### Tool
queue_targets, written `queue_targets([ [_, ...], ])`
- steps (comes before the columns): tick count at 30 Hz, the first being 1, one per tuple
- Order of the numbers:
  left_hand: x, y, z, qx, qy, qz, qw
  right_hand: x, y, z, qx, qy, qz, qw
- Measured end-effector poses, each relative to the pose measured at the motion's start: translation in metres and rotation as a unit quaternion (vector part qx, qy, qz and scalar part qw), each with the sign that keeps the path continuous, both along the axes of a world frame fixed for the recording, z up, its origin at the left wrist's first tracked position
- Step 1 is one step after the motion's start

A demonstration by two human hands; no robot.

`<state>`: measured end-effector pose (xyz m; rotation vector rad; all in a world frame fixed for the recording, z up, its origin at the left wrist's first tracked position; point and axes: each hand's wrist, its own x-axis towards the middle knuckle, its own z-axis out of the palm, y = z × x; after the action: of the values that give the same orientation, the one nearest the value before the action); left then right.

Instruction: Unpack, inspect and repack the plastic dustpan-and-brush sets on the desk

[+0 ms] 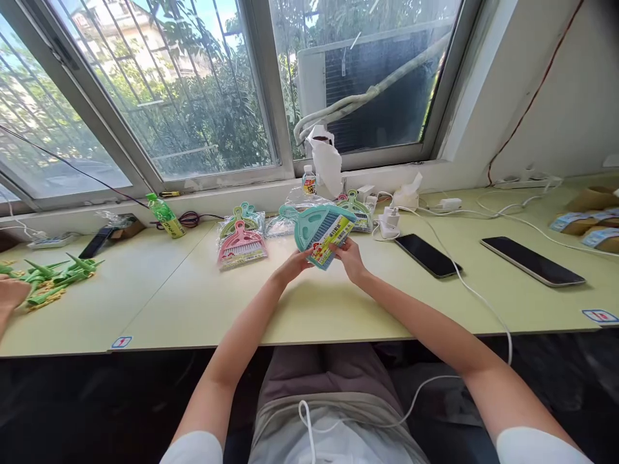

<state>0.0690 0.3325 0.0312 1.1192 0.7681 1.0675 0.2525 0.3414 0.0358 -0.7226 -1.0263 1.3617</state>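
A teal mini dustpan and brush set with a yellow printed label is held up over the table between my two hands. My left hand is closed on its lower left edge. My right hand grips the right side, with fingers across the label. Left of my hands lie a pink dustpan set and a green one, both in clear wrapping. Another green dustpan set rests behind my right hand. Clear plastic wrapping lies behind the held set.
Two dark phones, one nearer and one farther right, lie beside a white cable and charger. A green bottle leans at the back left. Another person's hand is near green-and-yellow pieces at the far left.
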Motion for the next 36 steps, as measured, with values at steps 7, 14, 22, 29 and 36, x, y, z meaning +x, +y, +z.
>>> queue_targets([
  [7,0.007,-0.004,-0.007,0.020,0.015,-0.103,0.994,0.000,0.001,0.001,-0.013,0.012,-0.030,0.999],
  [14,-0.001,0.006,-0.002,0.070,-0.022,0.076,0.994,-0.001,0.002,-0.003,-0.021,0.016,-0.018,0.999],
  [22,0.012,-0.002,-0.004,0.021,0.057,0.029,0.998,0.000,0.003,-0.003,-0.035,0.008,-0.044,0.998],
  [29,0.011,0.002,-0.001,0.038,0.193,0.199,0.960,0.003,0.008,-0.008,-0.042,0.000,-0.060,0.997],
  [36,0.000,-0.011,0.016,0.314,0.422,0.511,0.680,0.004,0.016,-0.020,-0.047,-0.029,-0.062,0.997],
])
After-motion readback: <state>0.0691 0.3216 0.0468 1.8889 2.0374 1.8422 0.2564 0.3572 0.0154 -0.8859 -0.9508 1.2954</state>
